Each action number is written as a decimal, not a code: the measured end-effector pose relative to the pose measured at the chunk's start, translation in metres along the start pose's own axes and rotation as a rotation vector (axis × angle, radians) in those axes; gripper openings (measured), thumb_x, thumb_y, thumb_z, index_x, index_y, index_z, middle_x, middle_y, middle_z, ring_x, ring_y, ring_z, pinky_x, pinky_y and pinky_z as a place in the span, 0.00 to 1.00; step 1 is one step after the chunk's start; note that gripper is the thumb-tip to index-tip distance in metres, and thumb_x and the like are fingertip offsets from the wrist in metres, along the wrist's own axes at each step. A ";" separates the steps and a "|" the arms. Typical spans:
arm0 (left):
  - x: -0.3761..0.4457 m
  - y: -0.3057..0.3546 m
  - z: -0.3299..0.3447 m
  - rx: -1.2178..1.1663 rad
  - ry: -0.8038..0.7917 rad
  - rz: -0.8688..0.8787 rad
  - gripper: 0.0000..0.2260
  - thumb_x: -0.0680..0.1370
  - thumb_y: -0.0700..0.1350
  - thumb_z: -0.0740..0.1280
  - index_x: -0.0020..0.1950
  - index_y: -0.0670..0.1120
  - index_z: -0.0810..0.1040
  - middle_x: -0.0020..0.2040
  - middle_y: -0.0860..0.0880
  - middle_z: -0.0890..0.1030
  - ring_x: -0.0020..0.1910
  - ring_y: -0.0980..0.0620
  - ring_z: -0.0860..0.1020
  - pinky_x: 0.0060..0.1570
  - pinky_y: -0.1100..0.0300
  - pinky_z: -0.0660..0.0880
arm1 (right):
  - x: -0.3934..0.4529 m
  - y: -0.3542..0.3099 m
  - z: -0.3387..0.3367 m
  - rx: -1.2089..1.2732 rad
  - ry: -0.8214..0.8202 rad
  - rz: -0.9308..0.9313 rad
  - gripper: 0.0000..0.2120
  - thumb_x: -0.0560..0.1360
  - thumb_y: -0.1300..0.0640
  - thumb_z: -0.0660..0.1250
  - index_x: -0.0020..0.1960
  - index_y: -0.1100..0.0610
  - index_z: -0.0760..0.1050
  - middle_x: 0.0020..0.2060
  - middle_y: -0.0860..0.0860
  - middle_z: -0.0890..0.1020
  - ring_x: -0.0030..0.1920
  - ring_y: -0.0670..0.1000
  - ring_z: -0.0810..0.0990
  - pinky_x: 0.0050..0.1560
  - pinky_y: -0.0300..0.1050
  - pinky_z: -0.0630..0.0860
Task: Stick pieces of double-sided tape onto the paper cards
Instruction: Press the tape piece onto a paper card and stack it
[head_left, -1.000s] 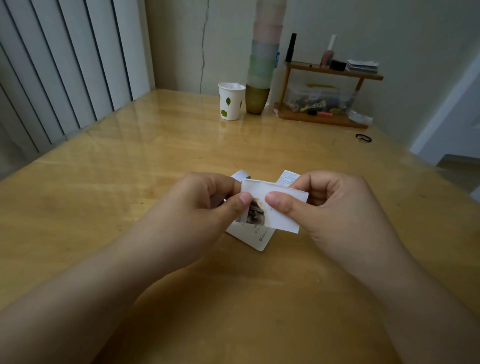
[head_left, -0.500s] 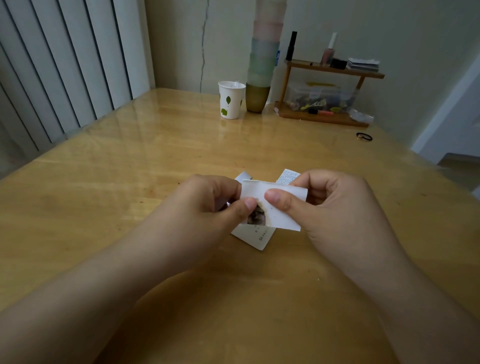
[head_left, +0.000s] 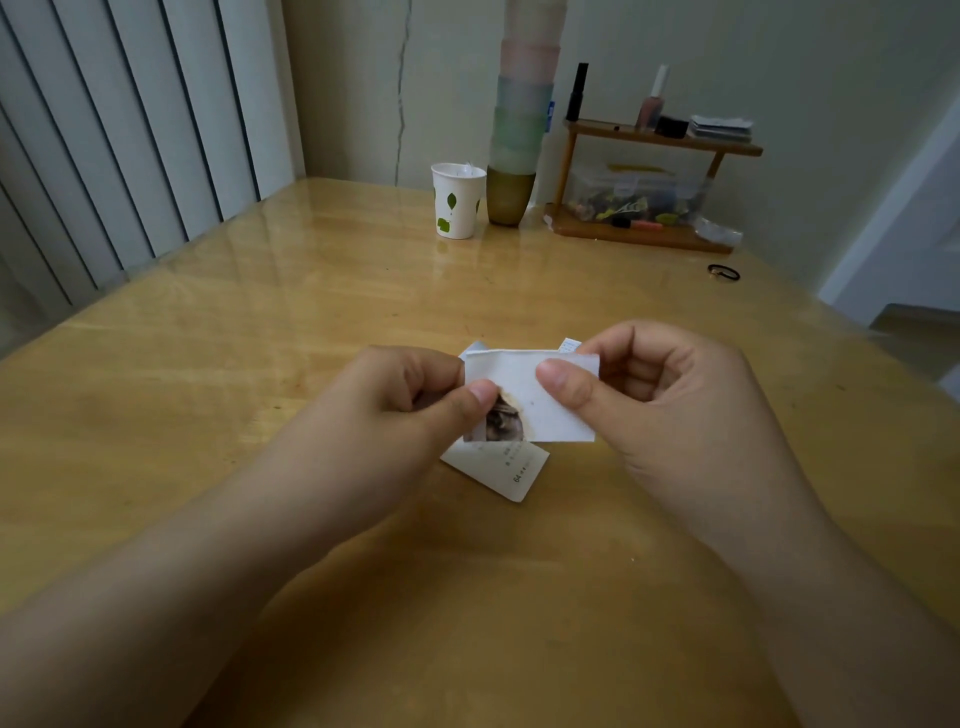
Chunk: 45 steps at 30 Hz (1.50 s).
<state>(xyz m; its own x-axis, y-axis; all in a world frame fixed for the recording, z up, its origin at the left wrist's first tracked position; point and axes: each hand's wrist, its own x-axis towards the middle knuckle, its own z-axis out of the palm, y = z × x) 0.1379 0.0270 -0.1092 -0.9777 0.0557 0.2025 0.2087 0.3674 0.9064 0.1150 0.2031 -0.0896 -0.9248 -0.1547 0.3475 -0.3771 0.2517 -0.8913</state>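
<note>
Right above the middle of the table, the left hand (head_left: 410, 400) pinches the left edge of a small white paper card (head_left: 540, 410), thumb on the front by a brownish printed patch, other fingers curled behind. The right hand (head_left: 660, 395) pinches the right half the same way, thumb flat on the white face. Looks like the two-sided grip is there to keep the card taut and off the wood so a thumb can rub something down – probably a bit of tape, though no tape piece can actually be made out on the card

Directly under it, more paper cards (head_left: 498, 467) lie on the table (head_left: 260, 364), one with tiny printed text, close at hand for the next go, most likely

Further out – glossy yellow wood top, a white paper cup (head_left: 457, 200) with green leaf prints near the far edge, a tall stack of pastel cups (head_left: 519, 130) beside it, then a little wooden shelf (head_left: 660, 187) with bottles and a clear box of odds and ends. A black hair tie (head_left: 723, 271) sits off to the right. Vertical blinds (head_left: 130, 130) run along the left wall
</note>
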 end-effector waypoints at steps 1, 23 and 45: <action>0.001 0.000 -0.001 -0.023 0.006 0.004 0.23 0.68 0.62 0.64 0.41 0.41 0.80 0.32 0.36 0.72 0.32 0.48 0.64 0.35 0.53 0.60 | 0.001 0.000 -0.002 0.022 0.003 -0.003 0.10 0.63 0.49 0.74 0.35 0.54 0.78 0.35 0.53 0.83 0.35 0.50 0.81 0.39 0.47 0.79; -0.001 0.010 -0.002 -0.294 0.113 0.020 0.07 0.64 0.51 0.72 0.33 0.48 0.82 0.30 0.50 0.75 0.31 0.57 0.69 0.31 0.69 0.65 | 0.003 0.000 0.001 0.244 -0.011 0.062 0.09 0.68 0.62 0.73 0.32 0.56 0.76 0.28 0.47 0.82 0.31 0.42 0.79 0.37 0.33 0.75; -0.003 0.016 -0.001 0.095 0.184 0.159 0.11 0.64 0.60 0.66 0.37 0.57 0.83 0.36 0.55 0.70 0.32 0.57 0.69 0.32 0.70 0.65 | 0.005 0.003 -0.003 0.383 -0.069 0.387 0.05 0.74 0.55 0.67 0.42 0.57 0.76 0.34 0.52 0.83 0.31 0.44 0.79 0.31 0.36 0.74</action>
<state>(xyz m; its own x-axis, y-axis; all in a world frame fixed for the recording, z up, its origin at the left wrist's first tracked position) 0.1439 0.0318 -0.0945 -0.9101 -0.0474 0.4116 0.3476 0.4533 0.8208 0.1089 0.2053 -0.0892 -0.9821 -0.1849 -0.0353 0.0473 -0.0609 -0.9970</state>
